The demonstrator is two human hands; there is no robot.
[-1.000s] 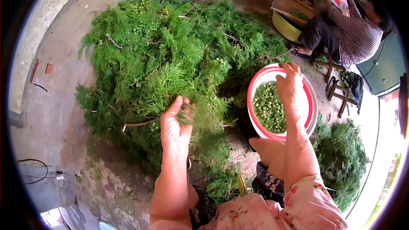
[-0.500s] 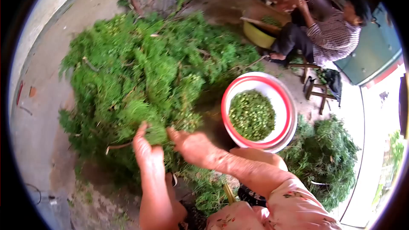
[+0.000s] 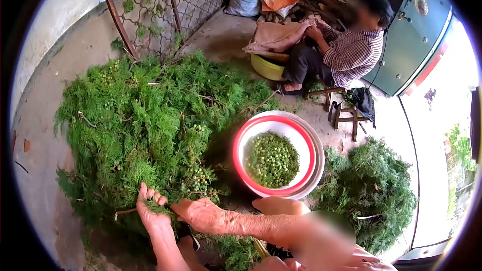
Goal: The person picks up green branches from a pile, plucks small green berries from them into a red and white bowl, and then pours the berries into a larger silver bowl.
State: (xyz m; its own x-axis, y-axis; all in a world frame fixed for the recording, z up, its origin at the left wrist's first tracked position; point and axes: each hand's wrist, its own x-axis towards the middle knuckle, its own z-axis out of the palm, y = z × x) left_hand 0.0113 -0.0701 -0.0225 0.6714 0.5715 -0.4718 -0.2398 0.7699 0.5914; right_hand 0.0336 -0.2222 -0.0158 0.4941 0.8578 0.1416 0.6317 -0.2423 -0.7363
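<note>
Beside the lower edge of a large heap of green leafy branches (image 3: pixel 145 130), my left hand (image 3: pixel 152 210) is palm up, its fingers curled around a small green sprig (image 3: pixel 159 208). Close to its right, my right hand (image 3: pixel 203 215) has its thumb and fingers pinched together at the sprig's end; whatever lies between those fingertips is too small to name. A white basin with a red rim (image 3: pixel 238 163) stands right of the heap and holds many small green cones or fruits (image 3: pixel 273 159).
A second pile of branches (image 3: pixel 369 195) lies at the right. Beyond the basin a person (image 3: pixel 351 52) sits on a low stool, holding a pinkish sack (image 3: pixel 278 36) over a yellow tub (image 3: pixel 268 69). A metal lattice (image 3: pixel 145 5) leans at the back left.
The view has shifted, with more of the back visible. My hands are lower in view, the left now curled around the sprig. The seated person's sack now lies over the yellow tub.
</note>
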